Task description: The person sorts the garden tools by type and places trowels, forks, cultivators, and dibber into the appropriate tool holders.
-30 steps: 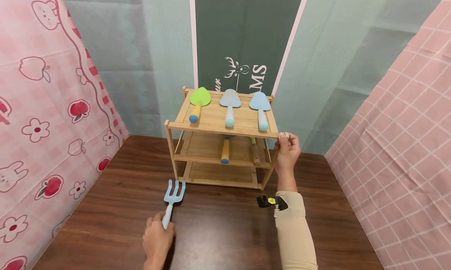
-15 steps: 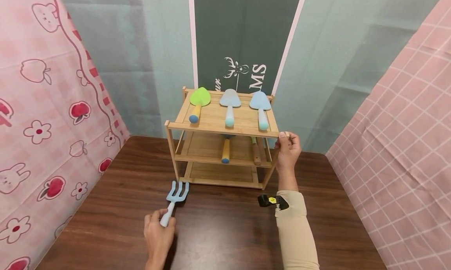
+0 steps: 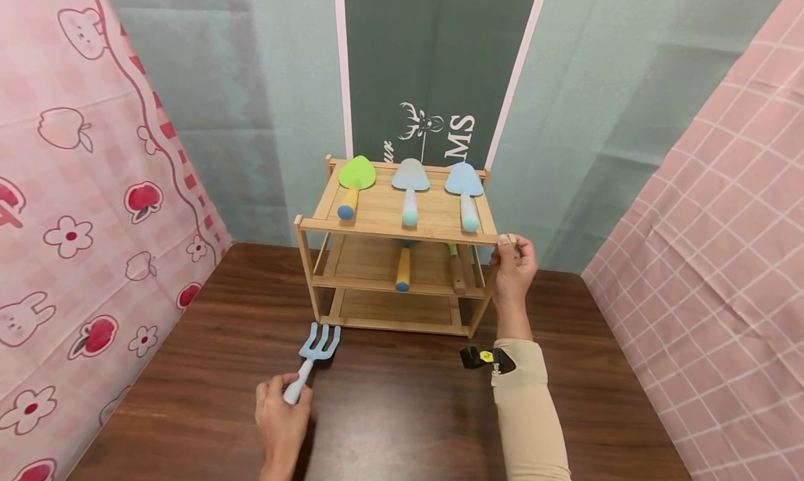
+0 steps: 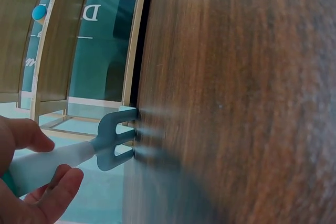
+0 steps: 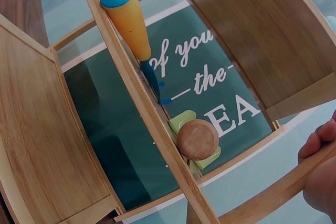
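Note:
My left hand grips the pale handle of a light blue three-pronged garden hand fork, its tines pointing away from me near the front left foot of a wooden three-tier rack. In the left wrist view, thumb and fingers close round the fork's handle, and the tine tips come right down at the tabletop. At the rack's front right corner, my right hand pinches the top of the upright. The right wrist view shows its fingers around that wooden post.
On the top tier lie a green trowel, a grey one and a light blue one. The middle tier carries a yellow-handled tool and a brown-handled one. The rack stands at the back of the dark wooden table.
The hand fork in my left hand has shifted slightly to the right and its handle has tilted a little more. My right hand stays on the rack's corner.

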Available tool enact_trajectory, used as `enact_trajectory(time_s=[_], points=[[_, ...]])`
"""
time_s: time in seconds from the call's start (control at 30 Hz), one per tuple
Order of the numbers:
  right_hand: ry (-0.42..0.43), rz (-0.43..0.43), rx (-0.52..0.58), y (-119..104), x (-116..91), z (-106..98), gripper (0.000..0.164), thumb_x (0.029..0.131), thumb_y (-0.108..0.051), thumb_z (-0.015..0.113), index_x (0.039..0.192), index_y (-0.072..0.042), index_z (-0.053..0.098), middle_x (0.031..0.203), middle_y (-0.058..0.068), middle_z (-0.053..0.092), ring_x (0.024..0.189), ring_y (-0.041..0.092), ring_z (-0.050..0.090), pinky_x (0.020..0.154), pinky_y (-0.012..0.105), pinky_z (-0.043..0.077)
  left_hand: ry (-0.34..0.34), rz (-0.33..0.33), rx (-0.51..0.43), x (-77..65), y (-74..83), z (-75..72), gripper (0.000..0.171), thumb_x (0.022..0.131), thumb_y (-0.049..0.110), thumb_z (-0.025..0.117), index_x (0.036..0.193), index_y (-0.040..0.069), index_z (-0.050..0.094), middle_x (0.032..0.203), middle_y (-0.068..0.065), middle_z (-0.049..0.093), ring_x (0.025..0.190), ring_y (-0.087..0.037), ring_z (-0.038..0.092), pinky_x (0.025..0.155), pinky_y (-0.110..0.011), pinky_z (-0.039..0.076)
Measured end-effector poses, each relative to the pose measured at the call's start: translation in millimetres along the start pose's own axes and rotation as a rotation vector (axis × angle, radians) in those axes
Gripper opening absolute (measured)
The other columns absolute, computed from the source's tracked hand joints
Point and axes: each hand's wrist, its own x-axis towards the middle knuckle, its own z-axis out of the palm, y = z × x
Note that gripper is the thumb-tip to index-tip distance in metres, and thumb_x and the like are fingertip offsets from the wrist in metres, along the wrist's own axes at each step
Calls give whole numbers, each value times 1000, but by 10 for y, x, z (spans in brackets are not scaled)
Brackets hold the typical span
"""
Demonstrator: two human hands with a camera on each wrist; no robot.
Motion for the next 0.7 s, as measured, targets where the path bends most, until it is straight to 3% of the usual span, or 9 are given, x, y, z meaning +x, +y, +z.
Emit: enact_trajectory(time_s=[0.27, 0.47, 0.7], points=[[-2, -4, -3, -3, -4, 5, 7, 86, -1, 61, 88, -6, 57, 67, 5, 52, 58, 16, 46, 53, 22, 39, 7, -24, 6, 10, 0, -26, 27, 60, -6, 75, 84, 1, 65, 83, -17, 54, 74, -38, 53, 66, -50, 37], [12, -3, 0, -4, -4, 9, 7, 86, 0, 61, 88, -6, 57, 67, 5, 52, 58, 15, 46, 52, 22, 39, 9, -39, -20, 14, 25, -28, 26, 59, -8, 74, 82, 2, 65, 83, -15, 53, 75, -34, 52, 67, -46, 36], [7, -1, 12, -10, -1, 15, 6, 86, 1, 60, 88, -4, 56, 67, 5, 53, 58, 14, 48, 53, 22, 39, 45, 30, -73, 5, 38, 3, 25, 57, -12, 72, 76, 2, 64, 81, -11, 50, 74, -26, 48, 65, -40, 33]])
